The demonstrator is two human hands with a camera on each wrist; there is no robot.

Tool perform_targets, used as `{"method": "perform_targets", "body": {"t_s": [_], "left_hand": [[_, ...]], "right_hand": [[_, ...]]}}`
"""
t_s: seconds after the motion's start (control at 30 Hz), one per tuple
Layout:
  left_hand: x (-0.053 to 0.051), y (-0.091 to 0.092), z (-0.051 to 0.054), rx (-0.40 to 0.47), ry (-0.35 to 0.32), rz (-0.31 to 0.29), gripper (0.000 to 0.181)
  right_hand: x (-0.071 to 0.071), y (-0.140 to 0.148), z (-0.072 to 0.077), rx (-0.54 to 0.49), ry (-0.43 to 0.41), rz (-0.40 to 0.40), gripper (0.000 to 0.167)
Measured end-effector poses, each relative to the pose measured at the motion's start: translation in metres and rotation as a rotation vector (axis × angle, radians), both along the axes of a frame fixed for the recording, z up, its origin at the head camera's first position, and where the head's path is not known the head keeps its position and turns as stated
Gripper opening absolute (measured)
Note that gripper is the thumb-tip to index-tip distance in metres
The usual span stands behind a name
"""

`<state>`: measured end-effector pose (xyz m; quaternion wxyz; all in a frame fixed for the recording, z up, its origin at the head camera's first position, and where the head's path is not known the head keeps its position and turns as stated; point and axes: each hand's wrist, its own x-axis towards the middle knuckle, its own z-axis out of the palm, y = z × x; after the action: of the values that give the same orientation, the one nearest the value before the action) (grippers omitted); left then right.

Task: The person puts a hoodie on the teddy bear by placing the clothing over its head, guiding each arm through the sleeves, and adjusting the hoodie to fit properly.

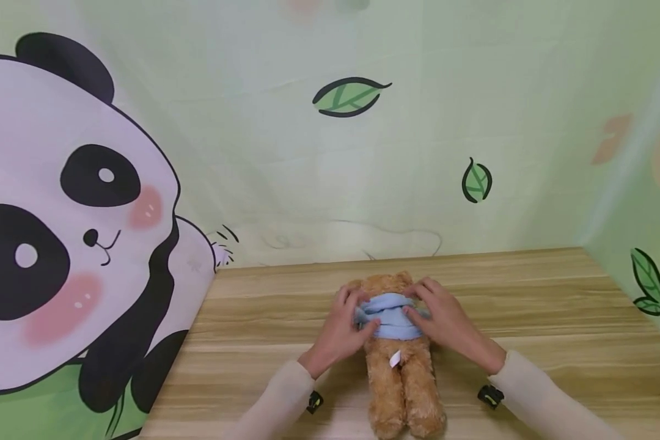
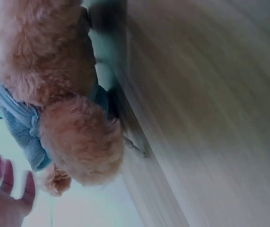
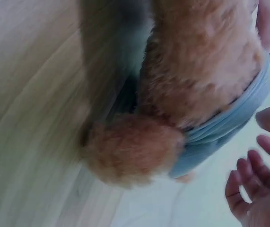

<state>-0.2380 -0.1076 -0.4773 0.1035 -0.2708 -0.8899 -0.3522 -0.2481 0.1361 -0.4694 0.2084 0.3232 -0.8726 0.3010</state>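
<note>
A brown teddy bear (image 1: 385, 391) lies on the wooden table, head at the far end and legs toward me. Bunched around its torso is a light blue garment (image 1: 398, 321), and a white tag (image 1: 395, 359) shows just above the legs. My left hand (image 1: 341, 330) is at the garment's left side, its fingers loosely bent. Opposite it, my right hand (image 1: 448, 318) is at the right side, near the bear's head. Both wrist views show the left fingers (image 2: 7, 175) and right fingers (image 3: 255, 175) relaxed, pinching no cloth. The bear's face is not visible.
The wood-grain table (image 1: 264, 318) meets a pale green backdrop (image 1: 264, 183) at its far edge. A large printed panda (image 1: 115, 244) covers the left side. One small black piece (image 1: 491, 396) sits by the right sleeve, another (image 1: 315, 401) by the left.
</note>
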Motion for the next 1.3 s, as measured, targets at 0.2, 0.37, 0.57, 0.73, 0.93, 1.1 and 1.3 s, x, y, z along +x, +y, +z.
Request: {"method": "perform_targets", "body": {"t_s": [0.2,0.37,0.57,0.73,0.93,1.1,1.3], "left_hand": [[0.015,-0.004,0.002,-0.110,0.235,-0.039,0.019],[0.024,-0.004,0.000,-0.204,0.239,-0.055,0.031],[0.025,0.004,-0.003,-0.231,0.206,-0.076,0.036],[0.025,0.011,-0.005,-0.304,0.221,-0.081,0.030],[0.024,0.017,-0.014,-0.427,0.359,-0.069,0.016],[0.027,0.021,-0.019,-0.443,0.479,-0.044,0.020],[0.034,0.023,-0.020,-0.445,0.567,-0.030,0.021]], "right_hand": [[0.013,0.004,-0.001,0.017,0.124,0.104,0.011],[0.022,0.010,-0.001,0.111,0.134,0.115,0.028],[0.028,0.008,-0.003,0.190,0.153,0.068,0.036],[0.031,0.004,-0.008,0.223,0.194,0.060,0.037],[0.034,-0.003,-0.016,0.342,0.245,0.037,0.037],[0.040,-0.009,-0.018,0.436,0.296,-0.031,0.032],[0.044,-0.012,-0.020,0.408,0.374,-0.062,0.028]]}}
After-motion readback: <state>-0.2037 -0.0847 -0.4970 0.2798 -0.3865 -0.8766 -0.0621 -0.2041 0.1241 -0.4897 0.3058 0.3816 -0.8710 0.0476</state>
